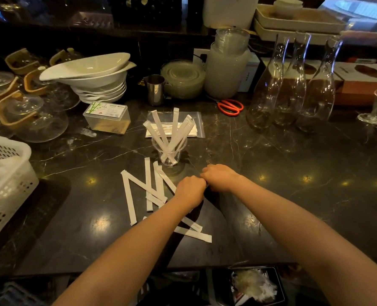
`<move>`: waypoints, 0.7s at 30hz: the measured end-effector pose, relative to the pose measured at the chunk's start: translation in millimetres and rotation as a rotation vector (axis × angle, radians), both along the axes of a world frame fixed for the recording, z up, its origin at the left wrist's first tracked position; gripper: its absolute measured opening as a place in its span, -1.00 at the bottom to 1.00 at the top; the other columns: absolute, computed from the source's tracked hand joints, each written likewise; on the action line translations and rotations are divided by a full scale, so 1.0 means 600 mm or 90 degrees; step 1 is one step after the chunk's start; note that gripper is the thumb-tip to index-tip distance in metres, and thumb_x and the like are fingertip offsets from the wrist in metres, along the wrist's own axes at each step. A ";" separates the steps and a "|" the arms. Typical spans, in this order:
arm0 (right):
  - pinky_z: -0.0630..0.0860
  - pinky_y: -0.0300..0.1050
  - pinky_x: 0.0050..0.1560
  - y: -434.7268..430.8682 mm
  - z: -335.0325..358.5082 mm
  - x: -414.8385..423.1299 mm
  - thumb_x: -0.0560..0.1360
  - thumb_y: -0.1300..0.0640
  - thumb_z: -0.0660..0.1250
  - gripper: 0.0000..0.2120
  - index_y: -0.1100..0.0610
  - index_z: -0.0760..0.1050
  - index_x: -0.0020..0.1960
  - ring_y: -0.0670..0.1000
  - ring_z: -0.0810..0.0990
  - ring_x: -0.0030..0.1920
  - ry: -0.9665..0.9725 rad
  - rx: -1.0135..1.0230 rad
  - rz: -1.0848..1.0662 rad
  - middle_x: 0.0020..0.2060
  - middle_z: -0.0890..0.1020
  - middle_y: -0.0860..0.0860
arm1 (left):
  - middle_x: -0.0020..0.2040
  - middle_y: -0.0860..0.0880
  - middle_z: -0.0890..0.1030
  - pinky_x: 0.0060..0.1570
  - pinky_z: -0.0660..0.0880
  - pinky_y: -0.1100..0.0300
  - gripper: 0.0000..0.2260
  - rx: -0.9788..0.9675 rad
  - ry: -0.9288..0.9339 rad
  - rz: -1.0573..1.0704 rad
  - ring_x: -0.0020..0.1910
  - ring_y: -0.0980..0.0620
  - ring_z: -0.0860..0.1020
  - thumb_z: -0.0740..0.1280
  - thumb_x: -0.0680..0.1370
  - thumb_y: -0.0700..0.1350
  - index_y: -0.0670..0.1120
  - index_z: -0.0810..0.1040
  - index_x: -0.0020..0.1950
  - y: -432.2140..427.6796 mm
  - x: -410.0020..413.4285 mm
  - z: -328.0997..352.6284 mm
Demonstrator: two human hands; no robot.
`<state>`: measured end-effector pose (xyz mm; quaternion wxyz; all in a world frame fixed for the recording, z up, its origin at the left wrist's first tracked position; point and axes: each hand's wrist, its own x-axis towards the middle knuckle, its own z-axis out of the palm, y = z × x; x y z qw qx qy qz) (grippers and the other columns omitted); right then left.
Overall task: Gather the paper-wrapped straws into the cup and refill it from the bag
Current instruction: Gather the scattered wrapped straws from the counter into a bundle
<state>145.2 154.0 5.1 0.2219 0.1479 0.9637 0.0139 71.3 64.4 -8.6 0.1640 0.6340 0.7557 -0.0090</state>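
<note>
A clear plastic cup [169,153] stands mid-counter with several paper-wrapped straws [174,131] upright in it. Behind it lies a clear zip bag [196,123] with more wrapped straws inside. Several loose wrapped straws [146,191] lie scattered on the dark marble in front of the cup, some under my left forearm. My left hand [191,191] and my right hand [219,176] are both curled, knuckles touching, just right of the loose straws. Whether either hand holds a straw is hidden from view.
A white perforated basket [4,180] sits at the left edge. Glass teapots [28,115], stacked white bowls [95,78], a small plastic box [107,118], a steel jug [155,89], red scissors [230,107] and glass carafes [293,85] ring the back.
</note>
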 end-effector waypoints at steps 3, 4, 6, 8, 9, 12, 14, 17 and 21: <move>0.41 0.01 0.01 -0.001 -0.001 0.005 0.46 0.24 0.20 -0.76 0.22 0.46 0.11 0.18 0.46 0.14 0.009 0.002 0.004 0.10 0.50 0.17 | 0.06 -0.27 0.56 -0.15 0.41 0.02 -0.82 -0.012 0.023 -0.031 0.00 -0.24 0.53 0.18 0.49 -0.27 -0.25 0.48 0.05 0.001 0.004 0.000; 0.42 0.01 0.01 -0.001 -0.002 0.007 0.47 0.24 0.20 -0.77 0.22 0.46 0.11 0.18 0.47 0.14 0.015 -0.001 0.004 0.10 0.51 0.17 | 0.07 -0.26 0.56 -0.12 0.43 0.02 -0.81 -0.015 0.033 -0.038 0.02 -0.23 0.53 0.18 0.49 -0.27 -0.25 0.49 0.06 0.001 0.006 0.000; 0.44 0.02 0.03 -0.002 -0.004 0.010 0.47 0.24 0.20 -0.77 0.21 0.45 0.12 0.17 0.49 0.14 0.026 -0.013 -0.004 0.10 0.54 0.17 | 0.08 -0.25 0.57 -0.06 0.46 0.00 -0.80 -0.013 0.050 -0.049 0.03 -0.22 0.54 0.18 0.50 -0.26 -0.24 0.49 0.08 0.000 0.009 -0.002; 0.44 0.03 0.02 -0.005 -0.004 0.013 0.47 0.24 0.19 -0.76 0.21 0.43 0.13 0.18 0.50 0.14 0.032 -0.023 -0.014 0.10 0.55 0.18 | 0.09 -0.23 0.57 -0.04 0.46 -0.01 -0.79 -0.012 0.053 -0.055 0.04 -0.21 0.54 0.18 0.50 -0.25 -0.23 0.49 0.10 -0.001 0.009 -0.003; 0.44 0.04 0.02 -0.006 -0.004 0.013 0.47 0.25 0.20 -0.76 0.21 0.42 0.13 0.19 0.50 0.13 0.030 -0.028 -0.020 0.10 0.56 0.18 | 0.10 -0.23 0.56 -0.05 0.46 -0.01 -0.79 -0.015 0.050 -0.057 0.04 -0.21 0.54 0.18 0.50 -0.25 -0.22 0.49 0.10 -0.002 0.009 -0.003; 0.44 0.04 0.02 -0.008 0.000 0.013 0.45 0.25 0.21 -0.75 0.21 0.43 0.12 0.19 0.50 0.14 0.005 -0.040 -0.033 0.11 0.55 0.19 | 0.11 -0.23 0.55 -0.06 0.45 -0.01 -0.79 -0.034 0.016 -0.043 0.06 -0.21 0.53 0.16 0.51 -0.24 -0.22 0.46 0.12 -0.003 0.006 -0.001; 0.44 0.01 -0.02 -0.008 0.005 0.012 0.44 0.25 0.22 -0.77 0.21 0.46 0.09 0.18 0.50 0.13 -0.008 -0.045 -0.044 0.10 0.54 0.18 | 0.11 -0.25 0.54 -0.11 0.42 0.01 -0.79 -0.040 -0.029 -0.010 0.04 -0.23 0.52 0.14 0.53 -0.22 -0.24 0.43 0.12 -0.004 0.004 0.000; 0.40 -0.04 -0.11 -0.007 0.021 0.013 0.44 0.24 0.23 -0.80 0.19 0.50 0.04 0.16 0.52 0.07 0.017 -0.047 -0.071 0.06 0.54 0.16 | 0.09 -0.28 0.54 -0.19 0.35 0.04 -0.78 -0.030 -0.120 0.059 0.01 -0.25 0.52 0.13 0.55 -0.17 -0.24 0.37 0.14 -0.005 0.001 0.001; 0.32 -0.05 -0.03 -0.004 0.054 0.010 0.43 0.18 0.22 -0.85 0.12 0.51 -0.03 0.12 0.53 0.05 0.064 0.033 -0.054 -0.01 0.60 0.10 | 0.02 -0.28 0.56 -0.10 0.47 -0.03 -0.80 -0.004 -0.315 0.134 -0.06 -0.23 0.55 0.10 0.56 -0.16 -0.20 0.32 0.14 -0.006 -0.003 0.014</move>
